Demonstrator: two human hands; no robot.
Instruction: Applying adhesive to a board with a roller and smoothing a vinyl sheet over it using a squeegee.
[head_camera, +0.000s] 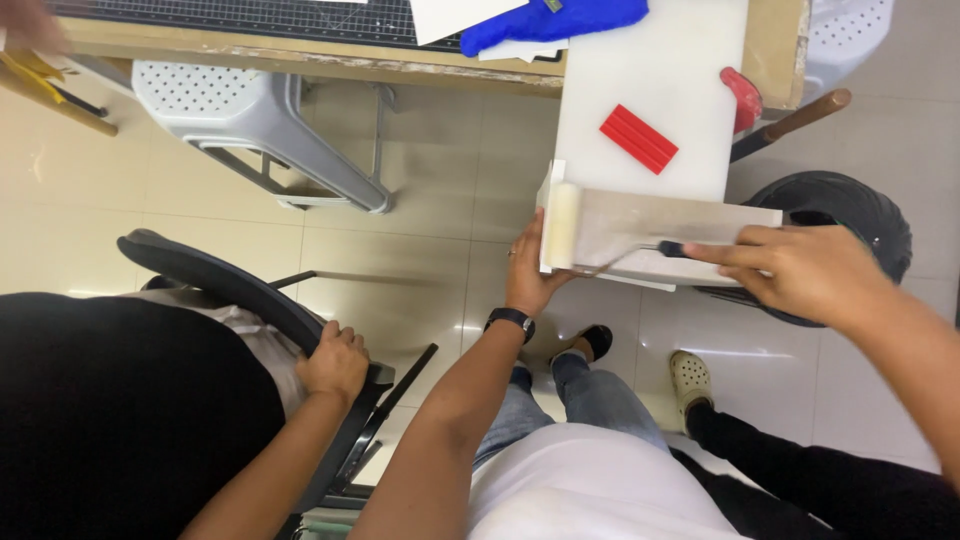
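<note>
My right hand (800, 268) grips the black handle of a small paint roller (562, 225). The cream roller sleeve lies on the left end of a grey board (660, 225), which juts over the near end of a long white panel (660, 80). My left hand (525, 272), with a black watch on its wrist, holds the board's left edge just below the roller, fingers tucked under it. A red ribbed piece (638, 138) rests on the white panel.
A person in black sits at the left, one hand (335, 360) on a black chair back (230, 285). Around are a grey plastic stool (250, 115), blue cloth (550, 20), a black bin (850, 205), a wooden handle (800, 115) and another person's cream shoe (690, 378).
</note>
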